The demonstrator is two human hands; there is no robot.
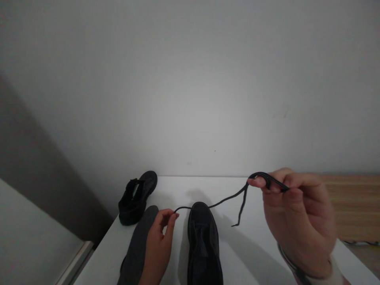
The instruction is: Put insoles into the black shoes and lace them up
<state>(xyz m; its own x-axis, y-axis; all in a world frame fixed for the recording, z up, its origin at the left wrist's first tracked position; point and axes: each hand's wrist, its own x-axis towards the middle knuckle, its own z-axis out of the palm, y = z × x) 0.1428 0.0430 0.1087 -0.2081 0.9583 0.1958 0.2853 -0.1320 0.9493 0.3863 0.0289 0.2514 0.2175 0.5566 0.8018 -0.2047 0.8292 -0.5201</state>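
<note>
A black shoe (203, 245) stands on the white tabletop (237, 257), its toe toward the wall. A dark shoelace (227, 198) runs out from both sides of its toe area. My left hand (160, 239), just left of the shoe, pinches one short stretch of the lace between thumb and fingertips. Raised to the right, my right hand (299, 213) grips the looped longer part between thumb and forefinger, with the lace draped over another finger. A loose lace end dangles beneath that loop.
Behind my left hand lies a dark grey insole-shaped piece (138, 241). A second black shoe (136, 198) rests farther back at the left. The pale wall (190, 99) rises behind the table, and a wood-toned surface (350, 206) shows at the right.
</note>
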